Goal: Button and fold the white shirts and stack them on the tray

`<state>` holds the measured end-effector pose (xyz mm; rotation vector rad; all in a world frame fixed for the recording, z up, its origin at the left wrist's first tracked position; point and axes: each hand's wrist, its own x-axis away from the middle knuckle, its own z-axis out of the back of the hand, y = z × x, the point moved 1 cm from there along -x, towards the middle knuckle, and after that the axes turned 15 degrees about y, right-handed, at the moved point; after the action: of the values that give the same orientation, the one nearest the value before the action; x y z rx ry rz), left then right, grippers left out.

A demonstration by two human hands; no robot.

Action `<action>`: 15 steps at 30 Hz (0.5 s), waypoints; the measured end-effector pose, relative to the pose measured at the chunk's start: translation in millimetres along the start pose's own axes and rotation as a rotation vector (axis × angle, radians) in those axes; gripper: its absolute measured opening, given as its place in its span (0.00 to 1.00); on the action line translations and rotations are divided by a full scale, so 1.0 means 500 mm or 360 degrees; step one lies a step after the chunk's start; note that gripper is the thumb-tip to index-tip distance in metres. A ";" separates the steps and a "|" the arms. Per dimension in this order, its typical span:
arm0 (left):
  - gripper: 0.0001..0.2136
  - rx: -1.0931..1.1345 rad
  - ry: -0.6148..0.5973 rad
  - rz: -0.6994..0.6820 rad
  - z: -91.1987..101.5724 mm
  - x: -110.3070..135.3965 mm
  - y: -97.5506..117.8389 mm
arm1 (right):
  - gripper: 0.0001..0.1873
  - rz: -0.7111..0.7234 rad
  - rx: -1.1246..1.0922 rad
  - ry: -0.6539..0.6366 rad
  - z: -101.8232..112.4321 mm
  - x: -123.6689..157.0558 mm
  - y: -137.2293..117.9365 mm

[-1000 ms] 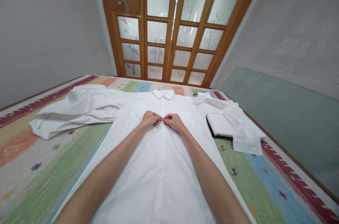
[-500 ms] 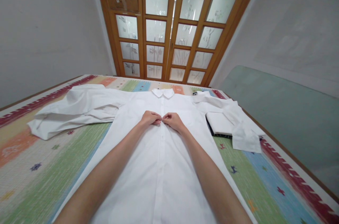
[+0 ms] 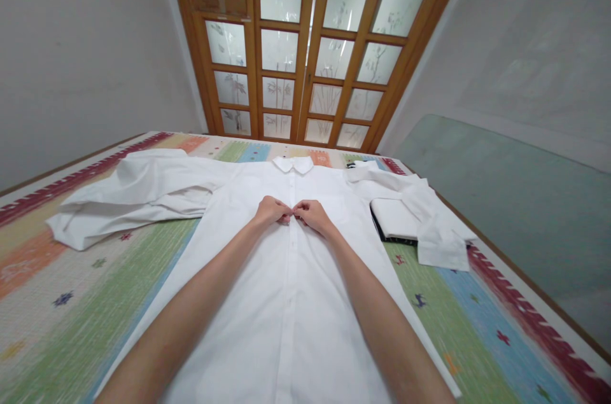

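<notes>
Two hands: the left hand (image 3: 274,210) and the right hand (image 3: 312,215) meet fingertip to fingertip over the middle of the chest of the shirt (image 3: 248,315).
Left grip: thumb and fingers closed in a pinch on the placket (image 3: 289,315).
Right grip: the same pinch on the placket, just beside the left; whether a button lies between the fingertips is hidden.
Forearms: both bare, reaching in from the near side and lying over the shirt body.
Shirt: white, spread flat across the middle of the cloth (image 3: 119,302), its collar (image 3: 282,165) near the far edge, its body running towards the near side and out of view.
Left sleeve: rumpled sleeve (image 3: 138,181) stretched out towards the left edge.
Right sleeve: folded sleeve (image 3: 442,248) bent back towards the near side, its end close to the right edge.
White pad: a flat pad (image 3: 394,218) with a dark underside, between the shirt body and the right edge, partly covered by the sleeve.
Far right corner: a small black-and-white item (image 3: 365,165), too small to tell, near the shoulder.
Cloth: striped in green, blue, orange, cream and dark red, with small motifs.
Beyond the far edge: wooden doors (image 3: 301,95) with patterned glass panes.
Beyond the right edge: a pale green panel (image 3: 506,200).
</notes>
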<state>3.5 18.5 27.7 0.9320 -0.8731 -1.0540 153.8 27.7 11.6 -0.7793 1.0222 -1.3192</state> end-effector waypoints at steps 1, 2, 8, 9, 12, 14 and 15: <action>0.03 -0.0018 0.0008 -0.0023 0.000 0.001 0.000 | 0.07 -0.0019 -0.0025 -0.0004 0.000 0.000 0.000; 0.03 -0.0035 0.0014 -0.0044 0.000 0.002 0.000 | 0.07 -0.0036 -0.0048 -0.0009 -0.001 0.000 0.000; 0.07 -0.0111 0.0066 -0.0122 -0.003 0.007 0.003 | 0.07 -0.0004 -0.0030 0.0004 -0.001 0.000 0.000; 0.08 -0.0123 0.0081 -0.0132 -0.003 0.007 0.004 | 0.06 0.0012 -0.0018 0.0001 0.000 0.001 0.000; 0.09 -0.0142 0.0109 -0.0155 -0.005 0.007 0.003 | 0.02 0.0035 -0.0020 -0.0011 0.003 0.004 0.001; 0.10 -0.0126 0.0112 -0.0159 -0.007 0.005 0.001 | 0.01 0.0033 -0.0051 -0.0024 0.005 0.006 0.000; 0.10 -0.0111 0.0110 -0.0159 -0.008 0.004 -0.001 | 0.01 0.0030 -0.0063 -0.0031 0.006 0.007 -0.001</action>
<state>7.5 17.1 26.1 0.9556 -0.7343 -1.1241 156.5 24.0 12.6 -0.8089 1.0402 -1.2767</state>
